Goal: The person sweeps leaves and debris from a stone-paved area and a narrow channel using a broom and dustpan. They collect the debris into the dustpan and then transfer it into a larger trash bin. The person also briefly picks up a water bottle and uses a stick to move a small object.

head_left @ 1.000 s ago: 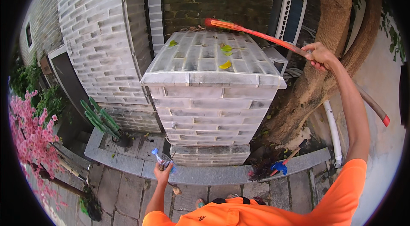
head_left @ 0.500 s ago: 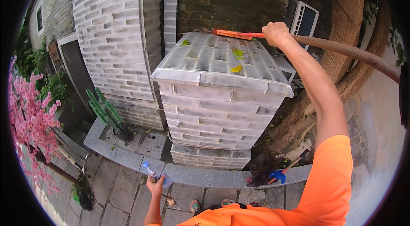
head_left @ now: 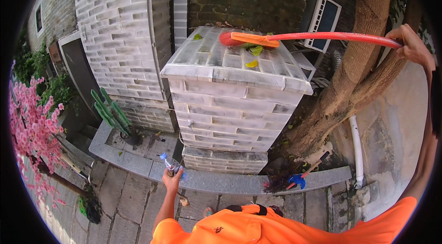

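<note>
My right hand [head_left: 412, 47], far out at the right, is closed round the red handle of a broom [head_left: 322, 36]. The broom's orange head and red bristles rest on the sloping top of a grey brick block [head_left: 235, 101]. Beside the head lie green leaves [head_left: 255, 50] and a yellow leaf [head_left: 252, 63]; another green leaf [head_left: 197, 37] is at the far left of the top. Low in the picture, my left hand [head_left: 171, 180] grips a clear plastic bottle [head_left: 172, 163] with a blue cap. A small brown object by that hand is too unclear to name.
A low stone kerb [head_left: 221, 182] runs along the block's foot. On it lie a long-handled tool [head_left: 311, 170] and a blue thing [head_left: 297, 180]. A tree trunk [head_left: 343, 92] and white pipe [head_left: 356, 152] stand right; a potted cactus [head_left: 113, 114] and pink blossoms [head_left: 34, 119] left.
My right hand has moved right, from near the broom's head to far along its handle. The head has shifted slightly and its bristles now show by the leaves. My left hand has risen slightly with the bottle.
</note>
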Demonstrator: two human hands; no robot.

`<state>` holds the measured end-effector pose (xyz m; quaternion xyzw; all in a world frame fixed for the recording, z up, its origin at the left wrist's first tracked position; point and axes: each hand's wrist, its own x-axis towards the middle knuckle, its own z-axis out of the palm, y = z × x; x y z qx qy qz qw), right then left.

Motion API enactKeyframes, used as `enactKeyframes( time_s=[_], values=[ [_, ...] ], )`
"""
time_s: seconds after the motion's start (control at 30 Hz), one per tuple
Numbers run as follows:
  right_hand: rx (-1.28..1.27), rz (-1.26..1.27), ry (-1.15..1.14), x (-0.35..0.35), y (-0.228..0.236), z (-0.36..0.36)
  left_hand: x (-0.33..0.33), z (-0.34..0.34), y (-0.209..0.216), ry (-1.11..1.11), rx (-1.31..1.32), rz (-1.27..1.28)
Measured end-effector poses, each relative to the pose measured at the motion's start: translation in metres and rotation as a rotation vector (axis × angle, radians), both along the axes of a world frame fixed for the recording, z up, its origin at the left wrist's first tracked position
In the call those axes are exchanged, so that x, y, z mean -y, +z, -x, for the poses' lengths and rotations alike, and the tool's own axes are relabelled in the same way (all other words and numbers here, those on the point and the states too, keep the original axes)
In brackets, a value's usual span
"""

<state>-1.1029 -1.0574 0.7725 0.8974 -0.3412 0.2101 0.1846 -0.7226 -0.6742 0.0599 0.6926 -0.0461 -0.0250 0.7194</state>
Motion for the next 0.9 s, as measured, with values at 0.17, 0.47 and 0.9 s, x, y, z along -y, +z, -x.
enactKeyframes(
  time_s=[0.17,0.47,0.9],
  values=[
    [0.013,-0.131,0.054,0.011,0.003,-0.009,0.016,0.004,0.017,-0.085,0.005,0.113],
    [-0.189,0.223,0.177,0.020,-0.055,-0.211,-0.010,0.019,0.008,-0.101,0.033,0.109],
    [-0.282,0.508,0.311,0.040,0.002,-0.141,-0.043,0.017,-0.024,-0.033,-0.060,-0.029]
  ],
)
